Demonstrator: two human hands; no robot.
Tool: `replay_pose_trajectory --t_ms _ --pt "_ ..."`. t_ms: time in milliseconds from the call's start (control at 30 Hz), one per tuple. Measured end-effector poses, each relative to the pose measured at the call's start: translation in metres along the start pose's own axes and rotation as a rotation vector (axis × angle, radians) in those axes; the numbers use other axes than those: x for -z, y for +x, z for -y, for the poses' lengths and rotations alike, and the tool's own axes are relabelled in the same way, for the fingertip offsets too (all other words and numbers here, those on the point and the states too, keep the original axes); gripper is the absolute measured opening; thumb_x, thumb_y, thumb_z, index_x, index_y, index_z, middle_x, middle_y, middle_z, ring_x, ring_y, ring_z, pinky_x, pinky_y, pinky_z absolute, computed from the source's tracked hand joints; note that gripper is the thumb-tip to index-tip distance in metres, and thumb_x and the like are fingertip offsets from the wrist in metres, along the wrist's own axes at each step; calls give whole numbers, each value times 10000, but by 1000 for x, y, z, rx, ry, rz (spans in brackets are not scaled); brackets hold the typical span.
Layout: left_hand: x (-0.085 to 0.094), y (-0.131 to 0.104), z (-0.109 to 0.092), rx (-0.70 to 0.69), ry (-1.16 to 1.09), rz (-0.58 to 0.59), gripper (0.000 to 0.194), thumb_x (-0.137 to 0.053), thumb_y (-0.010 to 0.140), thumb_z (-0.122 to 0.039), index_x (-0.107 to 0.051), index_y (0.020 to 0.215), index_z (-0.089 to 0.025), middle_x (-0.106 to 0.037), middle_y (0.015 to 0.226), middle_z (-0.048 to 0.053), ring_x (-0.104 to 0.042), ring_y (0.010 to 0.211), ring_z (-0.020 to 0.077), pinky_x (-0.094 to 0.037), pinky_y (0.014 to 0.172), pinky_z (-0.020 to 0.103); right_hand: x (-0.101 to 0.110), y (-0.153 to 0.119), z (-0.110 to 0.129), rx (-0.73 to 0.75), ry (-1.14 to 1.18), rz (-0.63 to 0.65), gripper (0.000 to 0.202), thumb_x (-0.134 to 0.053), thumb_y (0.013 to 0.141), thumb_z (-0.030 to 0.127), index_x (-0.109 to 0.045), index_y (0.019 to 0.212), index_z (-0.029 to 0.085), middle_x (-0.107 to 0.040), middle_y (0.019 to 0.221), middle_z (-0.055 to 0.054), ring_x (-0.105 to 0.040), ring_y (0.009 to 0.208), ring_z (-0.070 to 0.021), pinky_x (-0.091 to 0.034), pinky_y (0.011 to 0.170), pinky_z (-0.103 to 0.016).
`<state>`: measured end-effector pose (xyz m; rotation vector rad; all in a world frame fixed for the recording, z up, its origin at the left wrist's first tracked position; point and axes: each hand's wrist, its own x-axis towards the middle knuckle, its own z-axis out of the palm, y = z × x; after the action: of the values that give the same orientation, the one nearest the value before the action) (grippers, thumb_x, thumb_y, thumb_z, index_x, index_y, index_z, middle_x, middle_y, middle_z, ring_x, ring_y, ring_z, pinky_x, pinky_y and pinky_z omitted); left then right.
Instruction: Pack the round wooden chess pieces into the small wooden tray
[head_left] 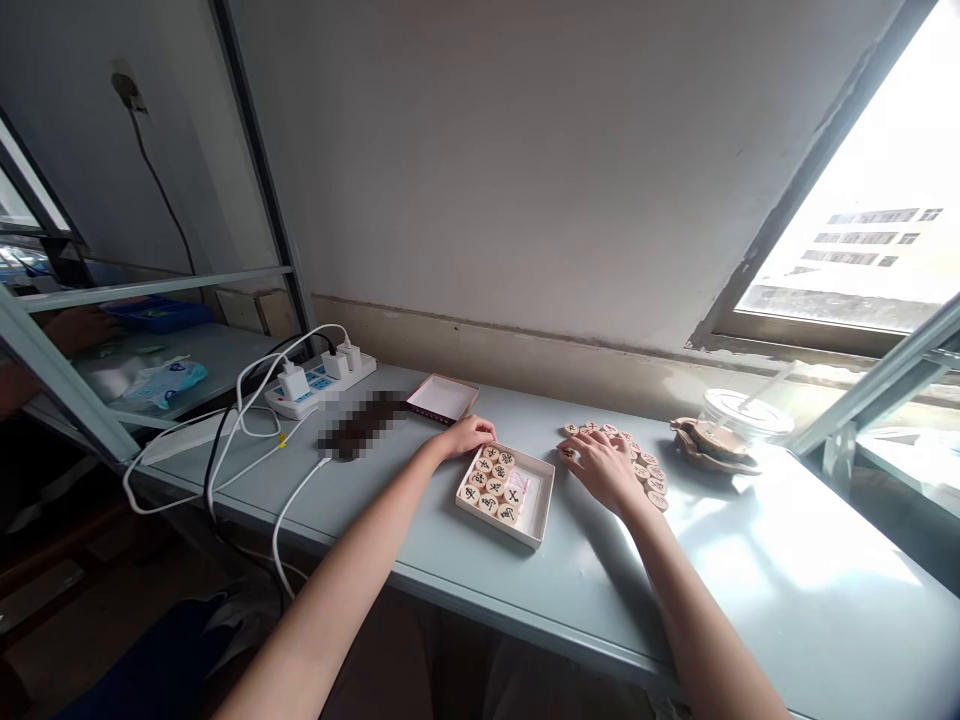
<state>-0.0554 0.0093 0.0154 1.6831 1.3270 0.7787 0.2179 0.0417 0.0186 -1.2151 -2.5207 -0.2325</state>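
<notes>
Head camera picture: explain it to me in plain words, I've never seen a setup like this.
There is no machine here, only a person's two bare hands. The single picture comes from a camera worn on the head, looking forward and down.

On the table is an open box partly filled with round pieces marked with characters. The left hand is at its far left corner. The right hand reaches over the loose pieces beside it; whether it grips one is hard to tell.

Behind the box is a shallow tray. To the left are a power strip and cables; to the right, a clear cup.
</notes>
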Motion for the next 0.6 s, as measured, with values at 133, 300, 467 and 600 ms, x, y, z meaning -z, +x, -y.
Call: replay_pose_trajectory --t_ms 133,300,467,600 --pt "0 0 -1 7 14 -7 127 -472 641 -265 -546 619 -164 -489 602 -6 -429 590 116 -311 541 252 -1 -2 -10 -97 -84 -47 252 -431 868 217 -670 944 239 -616 1166 -85 -465 1118 -301 -304 903 -491" --pt "0 0 1 -12 43 0 143 -475 639 -274 -559 639 -158 -521 638 7 -460 616 123 -337 569 258 14 0 17 20 146 -47 268 -451 897 275 -614 1109 269 -595 1199 -58 -477 1137 -258 -355 923 -445" --pt "0 1 0 -29 62 -3 149 -478 635 -283 -559 627 -158 -508 613 -2 -435 608 118 -323 568 255 26 -2 70 281 464 201 280 -493 885 269 -634 1123 310 -592 1179 -39 -565 1007 -190 -435 896 -365" --pt "0 0 -2 -20 75 -10 160 -466 627 -288 -559 626 -157 -502 602 -7 -424 595 116 -313 566 256 27 -6 82 284 681 299 286 -463 890 232 -662 1087 290 -562 1200 -52 -594 946 -154 -477 869 -307"
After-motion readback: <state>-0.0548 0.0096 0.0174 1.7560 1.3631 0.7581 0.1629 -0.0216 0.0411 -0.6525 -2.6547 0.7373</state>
